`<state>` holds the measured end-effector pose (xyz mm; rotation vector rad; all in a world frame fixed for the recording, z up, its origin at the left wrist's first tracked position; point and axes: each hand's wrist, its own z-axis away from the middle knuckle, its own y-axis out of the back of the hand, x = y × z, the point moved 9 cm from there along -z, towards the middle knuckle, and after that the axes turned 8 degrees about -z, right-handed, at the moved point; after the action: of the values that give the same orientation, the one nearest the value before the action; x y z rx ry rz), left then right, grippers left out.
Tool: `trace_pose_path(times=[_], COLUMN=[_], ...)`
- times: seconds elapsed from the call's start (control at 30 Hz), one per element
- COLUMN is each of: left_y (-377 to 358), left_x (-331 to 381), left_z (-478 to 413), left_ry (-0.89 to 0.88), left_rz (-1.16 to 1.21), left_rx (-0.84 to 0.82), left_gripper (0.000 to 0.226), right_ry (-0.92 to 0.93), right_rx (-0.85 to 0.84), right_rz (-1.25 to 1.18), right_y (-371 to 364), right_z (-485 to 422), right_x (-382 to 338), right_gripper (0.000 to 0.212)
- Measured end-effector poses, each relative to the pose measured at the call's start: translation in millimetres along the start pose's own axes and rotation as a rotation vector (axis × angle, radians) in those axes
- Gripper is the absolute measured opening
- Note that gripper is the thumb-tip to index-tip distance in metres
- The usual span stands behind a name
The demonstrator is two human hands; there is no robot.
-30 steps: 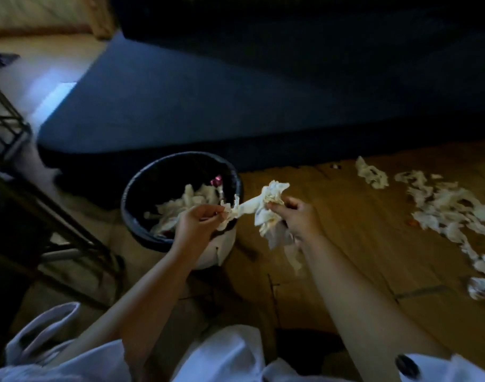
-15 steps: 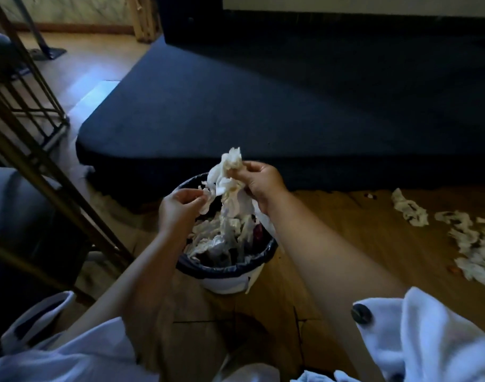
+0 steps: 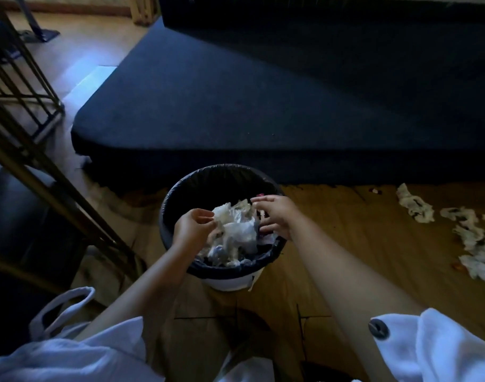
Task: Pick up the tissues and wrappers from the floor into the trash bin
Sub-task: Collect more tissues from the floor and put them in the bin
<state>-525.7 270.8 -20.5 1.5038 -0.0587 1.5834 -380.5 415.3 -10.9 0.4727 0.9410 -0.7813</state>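
Held high half a second ago, the tissue wad (image 3: 237,230) now lies in the trash bin (image 3: 208,186). Our right hand (image 3: 275,216) hangs spread over it; our left hand (image 3: 193,230) curls at its edge, grip unclear. More tissues (image 3: 473,235) litter the floor (image 3: 346,230), right.

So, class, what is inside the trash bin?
Crumpled white tissues and something pink near the right hand. The left hand covers some; anything beneath the pile is hidden.
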Motion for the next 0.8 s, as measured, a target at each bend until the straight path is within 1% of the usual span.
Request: trace_pose_path(times=[0.07, 0.17, 0.23, 0.3, 0.33, 0.4, 0.47, 0.5, 0.57, 0.63, 0.7, 0.8], left_y=[-5, -14, -22, -34, -41, -54, -59, -58, -52, -43, -33, -21], left_x=[3, 4, 4, 8, 12, 19, 25, 27, 30, 30, 30, 34], left_z=[3, 10, 15, 22, 27, 37, 43, 44, 46, 47, 47, 47], left_ry=[-0.008, -0.026, -0.038, -0.062, -0.077, -0.1, -0.118, -0.125, -0.145, -0.159, -0.166, -0.183], left_rz=[0.01, 0.026, 0.033, 0.012, 0.0, -0.009, -0.018, -0.024, -0.048, -0.049, -0.029, 0.008], left_rx=[-0.008, -0.013, -0.025, -0.054, -0.077, -0.12, -0.124, -0.111, -0.08, -0.054, -0.034, -0.015], left_gripper=[0.02, 0.019, 0.02, 0.023, 0.026, 0.027, 0.028, 0.03, 0.035, 0.038, 0.038, 0.038], right_ry=[0.099, 0.237, 0.257, 0.27, 0.278, 0.287, 0.324, 0.355, 0.407, 0.432, 0.452, 0.419], right_rx=[0.094, 0.275, 0.351, 0.382, 0.365, 0.277, 0.201, 0.192, 0.229, 0.258, 0.235, 0.098], right_rz=[-0.028, 0.028, 0.016, -0.017, -0.024, 0.002, 0.097, 0.162, 0.263, 0.29, 0.253, 0.151], right_y=[22, 62, 82, 94, 96, 91, 81, 76, 70, 65, 53, 25], right_z=[3, 10, 17, 24, 27, 30, 32, 33, 33, 30, 28, 23], right_x=[-7, -6, 8, 26, 34, 45, 49, 47, 38, 29, 15, 0], right_gripper=[0.021, 0.018, 0.016, 0.016, 0.019, 0.031, 0.035, 0.032, 0.019, 0.012, 0.012, 0.019])
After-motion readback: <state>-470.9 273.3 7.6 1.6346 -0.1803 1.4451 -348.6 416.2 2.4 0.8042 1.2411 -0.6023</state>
